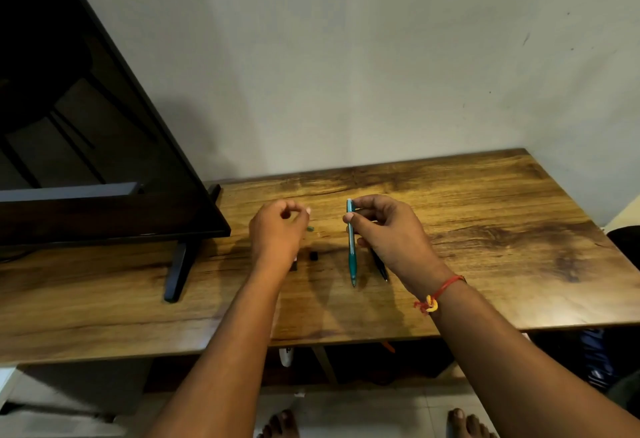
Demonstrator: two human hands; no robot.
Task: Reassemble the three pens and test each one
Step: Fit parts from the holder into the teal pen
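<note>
TV (pixel 104 125) on surface (pixel 485 229), far left. Centre: held pen (pixel 351 243) between left hand (pixel 277 229) and right hand (pixel 388 229). On surface, small part (pixel 313 256) lies just left of it, second pen (pixel 379 266) just right.

the person is wearing a thin red thread (pixel 446 285) around the wrist of the right hand (pixel 388 233), and it is ending in a small knot (pixel 428 306) of yellow and red strands. both forearms (pixel 221 351) are showing bare, and bare toes (pixel 280 423) are peeking in at the bottom edge.
</note>
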